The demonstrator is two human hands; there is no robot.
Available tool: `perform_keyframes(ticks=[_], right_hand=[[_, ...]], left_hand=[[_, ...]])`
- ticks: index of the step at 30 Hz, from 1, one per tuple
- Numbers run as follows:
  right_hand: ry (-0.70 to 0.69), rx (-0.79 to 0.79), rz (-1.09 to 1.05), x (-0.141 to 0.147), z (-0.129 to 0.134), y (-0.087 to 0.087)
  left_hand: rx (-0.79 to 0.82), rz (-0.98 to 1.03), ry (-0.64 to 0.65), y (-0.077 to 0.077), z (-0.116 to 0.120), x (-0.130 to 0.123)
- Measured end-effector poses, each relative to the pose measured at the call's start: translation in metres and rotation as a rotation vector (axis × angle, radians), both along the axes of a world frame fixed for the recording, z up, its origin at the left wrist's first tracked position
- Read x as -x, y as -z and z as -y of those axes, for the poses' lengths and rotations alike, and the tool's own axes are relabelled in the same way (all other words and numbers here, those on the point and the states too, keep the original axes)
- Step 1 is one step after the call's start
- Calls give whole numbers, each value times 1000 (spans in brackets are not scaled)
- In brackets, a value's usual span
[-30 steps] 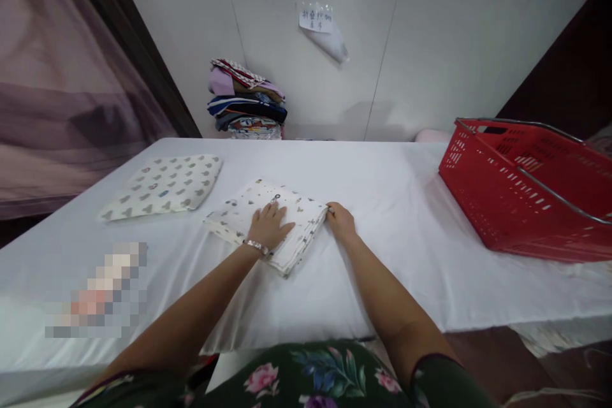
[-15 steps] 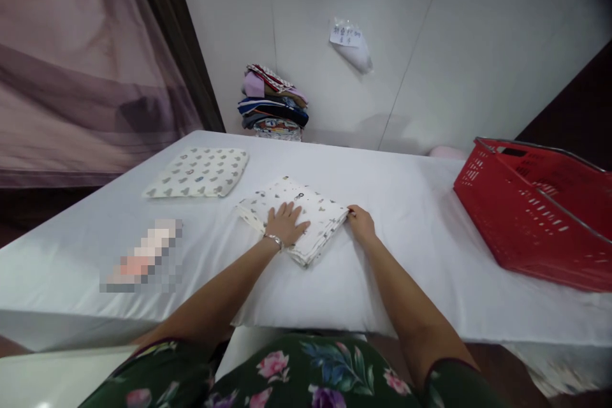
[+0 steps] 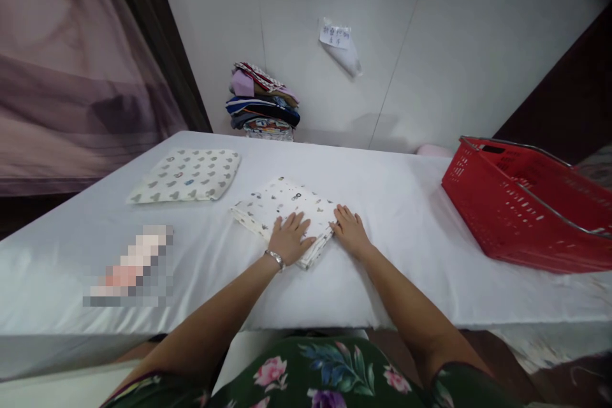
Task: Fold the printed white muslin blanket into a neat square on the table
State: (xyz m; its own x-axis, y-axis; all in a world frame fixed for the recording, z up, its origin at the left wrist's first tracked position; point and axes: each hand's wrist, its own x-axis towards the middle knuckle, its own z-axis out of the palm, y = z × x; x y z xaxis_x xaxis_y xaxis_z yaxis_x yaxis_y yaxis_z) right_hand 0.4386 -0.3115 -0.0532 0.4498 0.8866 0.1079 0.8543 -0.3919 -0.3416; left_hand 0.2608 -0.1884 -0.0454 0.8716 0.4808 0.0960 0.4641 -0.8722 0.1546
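A folded white cloth (image 3: 272,204) with small printed figures lies turned at an angle on the white-covered table (image 3: 401,204). My left hand (image 3: 289,239), a bracelet at its wrist, rests flat on the cloth's near part with fingers spread. At the cloth's right corner is my right hand (image 3: 351,229), its fingers stretched out and touching the edge. Neither hand grips anything. Back and to the left lies another folded cloth (image 3: 191,175), cream with grey shapes.
A red plastic basket (image 3: 516,204) with metal handles stands at the right. Behind the table rises a stack of folded fabrics (image 3: 262,102) against the wall. A pixelated flat item (image 3: 131,264) lies front left. A pink curtain (image 3: 71,76) hangs at the left.
My right hand has let go of the cloth's right corner and now lies flat against that edge. My left hand has slid slightly toward the near right. The view has shifted slightly.
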Motion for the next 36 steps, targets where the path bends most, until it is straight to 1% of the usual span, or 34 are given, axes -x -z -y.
perform_keyframes(ticks=[1,3,6,8,10,12,15,17,19,21,23,26,28,31,33,36], right_hand=[[8,12,2,0,1,1],[7,42,-7,-1,2,-4],[7,65,-24,2,-4,-22],[-1,15,5,10,-12,-35],[-45,-41,50,21,-20,-41],[-102,-5,66,31,-27,-38],[-134,152,51,41,-31,-22],[-130,192,58,43,-30,-11],[-128,183,72,42,-28,-6],[-126,181,71,41,-27,-8],[-124,199,49,42,-28,-15],[-128,191,27,48,-32,-26],[-166,165,27,56,-33,-28],[-248,155,39,69,-31,-22],[-265,147,52,76,-27,-16],[-270,146,22,76,-26,-13]], left_hand=[[4,5,2,0,0,0],[25,5,6,-2,1,-1],[70,10,-9,-12,-3,-2],[56,43,-46,-21,-13,-2],[7,71,-118,-26,-29,0],[-19,46,-210,-26,-49,5],[16,-36,-311,-14,-73,17],[25,-44,-318,-4,-80,23],[15,-19,-311,0,-80,26],[40,-16,-311,-1,-79,25],[82,-21,-314,-6,-81,25],[57,29,-360,-14,-93,28],[38,61,-413,-13,-103,35],[96,70,-452,-5,-111,45],[126,91,-449,0,-113,49],[192,114,-454,-3,-118,49]])
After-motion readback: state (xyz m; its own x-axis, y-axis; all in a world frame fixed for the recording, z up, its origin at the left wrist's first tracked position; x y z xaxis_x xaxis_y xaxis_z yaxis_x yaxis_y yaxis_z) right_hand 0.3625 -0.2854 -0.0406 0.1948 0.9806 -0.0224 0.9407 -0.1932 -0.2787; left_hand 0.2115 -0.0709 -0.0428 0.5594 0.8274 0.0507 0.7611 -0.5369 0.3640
